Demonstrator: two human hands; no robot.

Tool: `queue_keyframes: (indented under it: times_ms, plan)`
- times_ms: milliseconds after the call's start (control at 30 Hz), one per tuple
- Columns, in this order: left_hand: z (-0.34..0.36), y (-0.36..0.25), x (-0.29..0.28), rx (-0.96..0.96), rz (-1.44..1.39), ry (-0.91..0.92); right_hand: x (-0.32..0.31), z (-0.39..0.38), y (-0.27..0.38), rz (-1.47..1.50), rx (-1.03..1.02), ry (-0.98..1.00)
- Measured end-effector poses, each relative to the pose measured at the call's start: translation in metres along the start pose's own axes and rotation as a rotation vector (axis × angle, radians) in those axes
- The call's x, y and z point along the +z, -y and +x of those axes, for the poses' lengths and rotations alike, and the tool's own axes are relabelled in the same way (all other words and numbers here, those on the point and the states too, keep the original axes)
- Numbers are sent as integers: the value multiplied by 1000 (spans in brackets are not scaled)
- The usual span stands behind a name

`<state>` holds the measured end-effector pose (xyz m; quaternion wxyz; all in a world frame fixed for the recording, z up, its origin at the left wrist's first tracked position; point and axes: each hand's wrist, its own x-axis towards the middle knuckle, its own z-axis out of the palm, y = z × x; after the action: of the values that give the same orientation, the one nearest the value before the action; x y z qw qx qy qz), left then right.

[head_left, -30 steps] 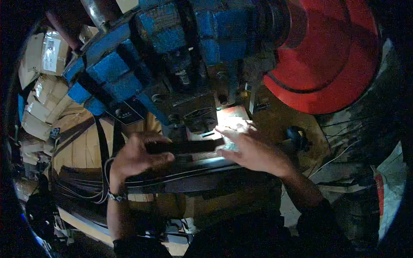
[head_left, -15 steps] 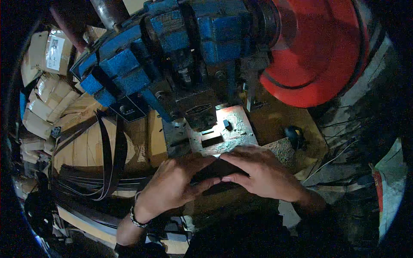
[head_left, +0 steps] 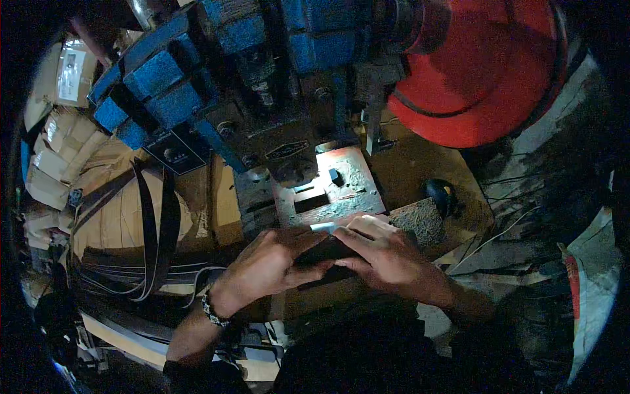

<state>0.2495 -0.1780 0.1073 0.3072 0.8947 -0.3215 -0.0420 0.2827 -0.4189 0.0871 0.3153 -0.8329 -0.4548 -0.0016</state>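
My left hand (head_left: 266,266) and my right hand (head_left: 384,253) meet in front of a lit metal press plate (head_left: 341,190), both closed on the same dark leather strap (head_left: 325,253). The strap end lies between the two sets of fingers, with a small pale piece (head_left: 325,228) showing at its upper edge near my fingertips. A bracelet sits on my left wrist. Above the plate stands a blue press machine (head_left: 216,79) with a dark die block (head_left: 289,154). Most of the strap is hidden under my hands.
A big red flywheel (head_left: 485,72) fills the upper right. Several long black straps (head_left: 154,243) hang in a loop over cardboard (head_left: 118,217) at the left. Stacked cardboard boxes (head_left: 52,157) line the far left. A small dark knob (head_left: 438,194) sits right of the plate.
My left hand slid right along the strap to join my right hand. Both hands drew back from the lit plate toward me, and the view shifted slightly.
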Motion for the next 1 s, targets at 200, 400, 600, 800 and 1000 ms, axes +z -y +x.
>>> queue_keyframes:
  times_ms: [200, 400, 600, 800, 1000]
  plan:
    - [1, -4, 0, -78, -4, 30, 3, 0, -7, 37, -6, 31]
    - [0, 3, 3, -27, 9, 29, 2, 2, -9, 36, -31, 40]
    - [0, 0, 3, -60, -20, 44, 11, -1, -13, 7, -57, -11]
    - [-1, 1, 6, 11, 3, -25, 8, 1, -10, 85, -26, -16]
    - [0, 1, 4, 2, -2, -7, 7, 1, -11, 49, -39, -12]
